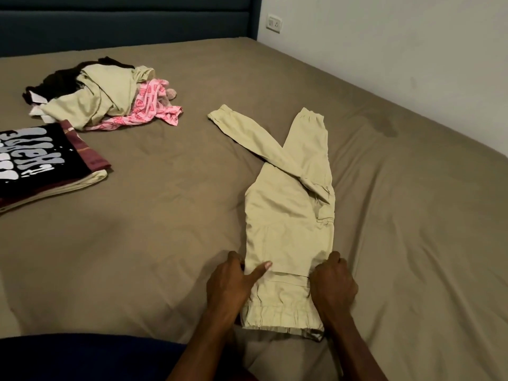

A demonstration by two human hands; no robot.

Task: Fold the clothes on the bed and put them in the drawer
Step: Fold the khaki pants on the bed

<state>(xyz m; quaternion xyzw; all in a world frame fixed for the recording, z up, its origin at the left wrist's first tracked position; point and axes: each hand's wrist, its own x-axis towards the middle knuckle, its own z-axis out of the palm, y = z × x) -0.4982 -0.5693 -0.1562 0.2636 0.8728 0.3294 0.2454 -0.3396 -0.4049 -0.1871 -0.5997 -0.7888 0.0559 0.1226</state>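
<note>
Beige trousers lie lengthwise on the brown bed sheet, waistband toward me, one leg crossed over the other at the far end. My left hand grips the trousers' left edge near the waist, thumb lying on top of the cloth. My right hand grips the right edge at the same height, fingers curled under the fabric. A loose heap of unfolded clothes, beige, black and pink, sits far left. A folded stack topped by a black printed shirt lies at the left edge.
The dark blue headboard runs along the back. A white wall with a socket borders the bed's right side. A darker stain marks the sheet right of the trouser legs. No drawer is in view.
</note>
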